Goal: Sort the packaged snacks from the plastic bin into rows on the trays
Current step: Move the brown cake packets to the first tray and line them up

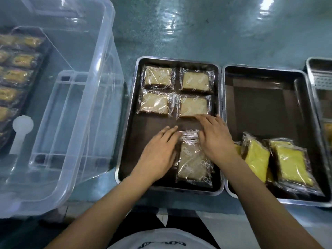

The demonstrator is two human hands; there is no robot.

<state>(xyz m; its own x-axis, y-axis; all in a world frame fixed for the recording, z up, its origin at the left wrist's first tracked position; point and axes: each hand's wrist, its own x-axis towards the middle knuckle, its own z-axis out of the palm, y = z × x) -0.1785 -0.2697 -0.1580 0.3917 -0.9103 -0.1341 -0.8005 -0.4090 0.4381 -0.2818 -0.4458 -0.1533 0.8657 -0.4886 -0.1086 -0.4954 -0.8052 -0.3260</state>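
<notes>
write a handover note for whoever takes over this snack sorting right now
Left hand: open, straight fingers against the left edge of the fifth pale packet.
Right hand: open, fingers spread over that packet's far right corner.
Middle tray: four pale packets done, two rows of two at the far end; the fifth lies near right, not yet aligned.
Right tray: yellow packets overlap in the near left corner, unsorted.
Plastic bin: more packets on a dark tray show at its far left; cannot tell if inside.
Left: align the fifth, fill rows, lay out the yellow ones.
</notes>
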